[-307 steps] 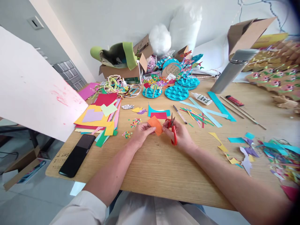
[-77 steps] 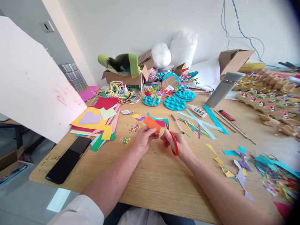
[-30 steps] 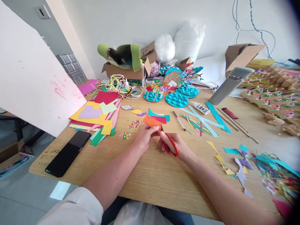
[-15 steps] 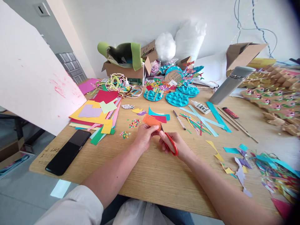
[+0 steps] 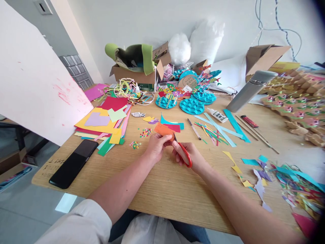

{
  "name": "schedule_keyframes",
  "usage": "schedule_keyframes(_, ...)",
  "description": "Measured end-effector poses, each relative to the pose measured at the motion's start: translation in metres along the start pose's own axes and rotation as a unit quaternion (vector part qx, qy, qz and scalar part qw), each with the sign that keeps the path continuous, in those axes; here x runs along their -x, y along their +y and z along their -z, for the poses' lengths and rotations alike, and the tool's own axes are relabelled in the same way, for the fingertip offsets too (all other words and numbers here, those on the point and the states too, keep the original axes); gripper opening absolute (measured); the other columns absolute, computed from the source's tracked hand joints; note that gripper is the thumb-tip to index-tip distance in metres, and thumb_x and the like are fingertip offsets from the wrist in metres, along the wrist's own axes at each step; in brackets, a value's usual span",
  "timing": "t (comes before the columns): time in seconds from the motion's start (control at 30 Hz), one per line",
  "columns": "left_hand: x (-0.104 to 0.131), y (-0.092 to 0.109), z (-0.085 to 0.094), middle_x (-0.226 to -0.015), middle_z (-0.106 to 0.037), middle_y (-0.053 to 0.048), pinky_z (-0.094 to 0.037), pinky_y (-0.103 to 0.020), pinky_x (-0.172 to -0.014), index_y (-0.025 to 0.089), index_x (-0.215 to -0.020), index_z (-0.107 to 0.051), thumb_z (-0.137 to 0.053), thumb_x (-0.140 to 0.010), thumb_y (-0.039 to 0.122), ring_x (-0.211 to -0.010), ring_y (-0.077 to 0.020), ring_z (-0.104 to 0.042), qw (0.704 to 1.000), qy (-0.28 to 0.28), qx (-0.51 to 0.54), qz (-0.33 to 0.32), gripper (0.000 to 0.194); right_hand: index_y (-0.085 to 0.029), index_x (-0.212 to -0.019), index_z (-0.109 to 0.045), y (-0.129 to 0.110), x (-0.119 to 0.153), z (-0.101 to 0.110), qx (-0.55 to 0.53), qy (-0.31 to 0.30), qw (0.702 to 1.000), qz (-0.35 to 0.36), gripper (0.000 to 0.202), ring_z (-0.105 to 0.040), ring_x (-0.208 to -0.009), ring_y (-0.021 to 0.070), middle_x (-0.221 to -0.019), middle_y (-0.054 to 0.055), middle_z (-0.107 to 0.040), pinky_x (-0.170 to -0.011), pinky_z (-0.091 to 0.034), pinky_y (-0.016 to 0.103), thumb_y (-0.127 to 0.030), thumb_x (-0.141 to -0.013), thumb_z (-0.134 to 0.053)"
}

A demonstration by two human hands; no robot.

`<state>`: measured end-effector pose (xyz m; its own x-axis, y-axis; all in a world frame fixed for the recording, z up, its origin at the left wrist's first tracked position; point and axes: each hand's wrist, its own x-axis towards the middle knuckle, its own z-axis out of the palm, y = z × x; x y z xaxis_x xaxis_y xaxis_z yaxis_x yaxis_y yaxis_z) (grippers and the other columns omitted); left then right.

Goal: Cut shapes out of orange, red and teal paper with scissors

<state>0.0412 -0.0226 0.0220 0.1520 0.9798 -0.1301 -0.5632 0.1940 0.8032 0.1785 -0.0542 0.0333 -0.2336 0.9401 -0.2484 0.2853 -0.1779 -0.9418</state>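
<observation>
My left hand (image 5: 157, 145) pinches a piece of orange paper (image 5: 164, 129) between thumb and fingers, above the middle of the table. Red-handled scissors (image 5: 186, 156) are in my right hand (image 5: 190, 154), closed round the handles. Their dark blades meet the right edge of the orange paper; how far they cut into it is hard to see. Just beyond the paper lie a crimson strip (image 5: 173, 127) and a teal piece (image 5: 165, 119). Small heaps of colourful paper bits (image 5: 146, 132) lie left of my hands, and a pen (image 5: 194, 129) lies to the right.
Stacked coloured paper (image 5: 101, 123) and a black phone (image 5: 73, 164) lie left. A glue bottle (image 5: 217, 115), paper strips (image 5: 223, 130), wooden sticks (image 5: 257, 134) and a grey tumbler (image 5: 250, 91) stand or lie right. Paper scraps (image 5: 299, 186) heap at lower right. Blue crafted discs (image 5: 191, 106) sit behind.
The scissor blades look slightly more spread at the orange paper's edge. Both hands stay in nearly the same place, and the view has shifted very slightly.
</observation>
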Motion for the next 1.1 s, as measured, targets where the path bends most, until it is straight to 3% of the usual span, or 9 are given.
schedule_keyframes(1.1,0.0007,0.0004,0.001,-0.063,-0.063,0.001,-0.044,-0.027,-0.06,0.015,-0.063,-0.064,-0.081,-0.055,0.027,-0.057,-0.0113,-0.056,1.0,0.002,-0.011,0.011,0.022,-0.015,-0.062,-0.058,0.0028,-0.0003,-0.0023,-0.012,0.006,1.0,0.004,0.063,-0.047,-0.035,0.0076,-0.046,0.0,-0.056,-0.035,-0.031,0.018,-0.077,-0.075,-0.06)
